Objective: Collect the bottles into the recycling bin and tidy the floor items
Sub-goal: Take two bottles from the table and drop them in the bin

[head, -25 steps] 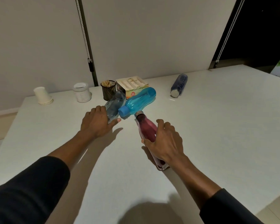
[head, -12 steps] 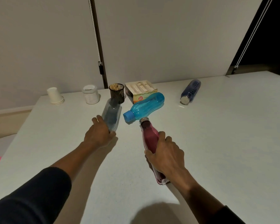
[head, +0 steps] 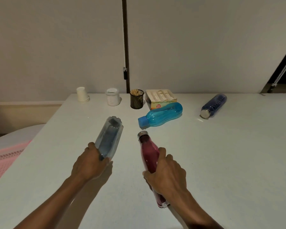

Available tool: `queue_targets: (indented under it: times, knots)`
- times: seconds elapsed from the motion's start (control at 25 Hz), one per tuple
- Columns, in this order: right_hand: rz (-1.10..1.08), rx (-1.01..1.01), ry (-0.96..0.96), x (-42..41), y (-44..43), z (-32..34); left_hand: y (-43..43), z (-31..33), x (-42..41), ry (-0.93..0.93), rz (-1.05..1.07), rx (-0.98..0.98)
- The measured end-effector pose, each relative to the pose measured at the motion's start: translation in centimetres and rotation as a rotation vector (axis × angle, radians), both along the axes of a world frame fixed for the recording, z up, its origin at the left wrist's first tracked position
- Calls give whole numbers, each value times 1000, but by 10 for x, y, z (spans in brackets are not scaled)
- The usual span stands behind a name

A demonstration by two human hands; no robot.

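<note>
Bottom of frame, centre-right: your right hand point(head: 168, 172) is curled round the middle of the red bottle point(head: 149, 151), thumb on its left flank, fingers over the top. The cap points away from you and the base toward you. Cannot tell whether it is clear of the table point(head: 221, 162).

Left of it: your left hand point(head: 89, 164) grips the near end of the clear bottle point(head: 110, 138). The rest of the bottle runs away from you toward frame centre.

Step in hand, as I judge it: lifting this pair for the bin.
- No bin in frame. Find it before you turn.
- The clear bottle is held by one end, so it may droop or swing. Firm the grip, but its wall looks thin, so don't crush it.
- The red bottle looks glossy. A mid-body hold suits it; keep it there.
- Lift straight up so the red cap clears the blue bottle's cap.

Centre of frame: blue bottle point(head: 162, 115) on its side, just in front of a box point(head: 160, 96). Take it next trip.

Right, mid-height: dark bottle point(head: 213, 105) on its side, well apart from the others.

Far table edge, left of the box: mesh cup point(head: 136, 99), jar point(head: 113, 97), paper cups point(head: 82, 94). Leave these.
</note>
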State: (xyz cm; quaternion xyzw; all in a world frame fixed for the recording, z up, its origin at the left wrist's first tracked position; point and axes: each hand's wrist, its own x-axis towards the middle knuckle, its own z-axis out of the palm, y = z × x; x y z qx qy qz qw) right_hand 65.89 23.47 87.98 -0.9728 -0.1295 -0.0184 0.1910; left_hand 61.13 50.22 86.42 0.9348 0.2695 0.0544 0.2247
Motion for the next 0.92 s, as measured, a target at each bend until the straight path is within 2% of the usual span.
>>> queue_targets:
  times: [0.24,0.44,0.64,0.92]
  knots:
    - [213,107,17,-24,30,5,2,-4,-100,-73,215,4]
    - [376,121,30,-66,73,13,11,-2,-190,-166,389,27]
    - [527,116,41,-132,114,23,15,4,-283,-240,563,58]
    - [664,187,59,-259,170,29,28,11,-429,-285,663,123]
